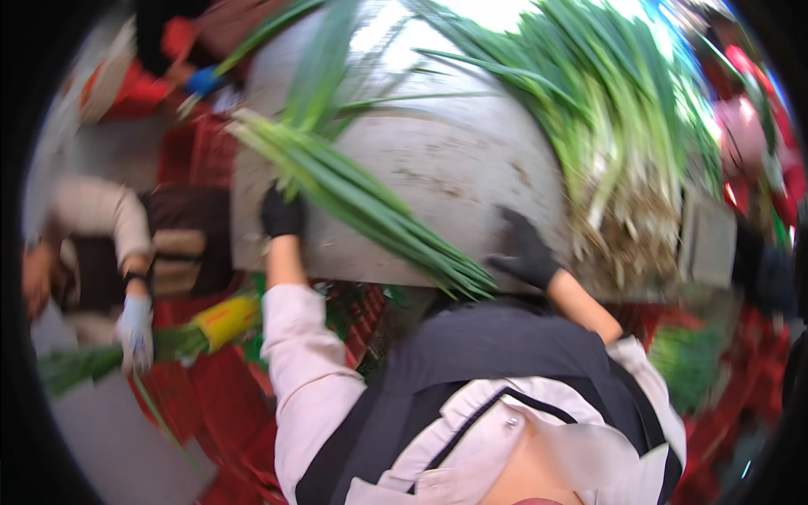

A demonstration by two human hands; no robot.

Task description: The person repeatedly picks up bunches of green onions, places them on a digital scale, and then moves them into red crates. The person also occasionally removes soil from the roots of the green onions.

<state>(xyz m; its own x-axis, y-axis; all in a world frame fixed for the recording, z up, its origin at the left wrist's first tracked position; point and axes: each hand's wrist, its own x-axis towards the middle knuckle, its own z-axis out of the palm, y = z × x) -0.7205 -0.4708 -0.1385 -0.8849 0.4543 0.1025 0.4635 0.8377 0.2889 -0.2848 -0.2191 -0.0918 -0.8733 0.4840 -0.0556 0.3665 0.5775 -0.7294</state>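
Observation:
My left hand (282, 211), in a black glove, grips a bundle of trimmed green onions (360, 189) near its pale end; some fingers are hidden beneath the stalks. The bundle slants across the metal table (442, 145), pale ends at the upper left and green tips over the near edge. Black-gloved too, my right hand (527, 249) is held apart from the bundle, fingers spread and holding nothing, somewhat blurred. To its right lies a large pile of green onions (606, 126) with soil-covered roots towards me.
Loose green leaves (322, 69) lie at the table's far left. On the left, another person's gloved hand (136, 331) holds green onions with a yellow wrap (227, 320). A blue-gloved hand (203, 82) is farther up. Red plastic crates (366, 315) stand below the table edge.

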